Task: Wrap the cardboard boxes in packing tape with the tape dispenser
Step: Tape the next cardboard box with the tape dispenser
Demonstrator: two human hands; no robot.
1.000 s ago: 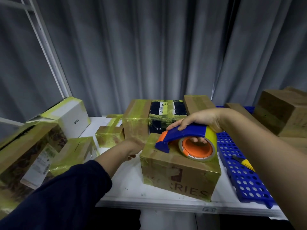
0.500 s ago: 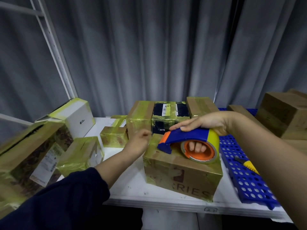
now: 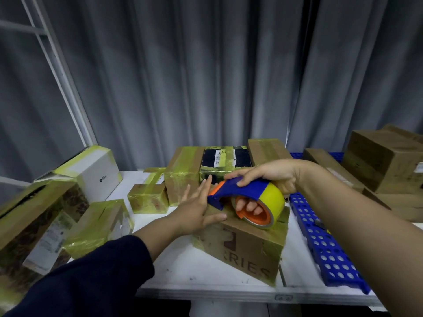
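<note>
A brown cardboard box (image 3: 247,250) with yellowish tape on its edges sits near the front of the white table (image 3: 183,271), turned at an angle. On its top rests a blue and orange tape dispenser (image 3: 249,197) with a yellow tape roll. My right hand (image 3: 270,177) grips the dispenser, fingers curled through the roll's core. My left hand (image 3: 196,209) lies flat with fingers spread on the box's top left corner, touching the dispenser's nose.
Several taped boxes (image 3: 185,175) stand behind and to the left, including a white one (image 3: 96,172). A blue perforated panel (image 3: 320,239) lies to the right, with plain brown boxes (image 3: 384,161) beyond it. Grey curtains hang behind the table.
My left hand has risen from the box's left side onto its top and spread open. The box has turned and the dispenser has tilted slightly toward the right.
</note>
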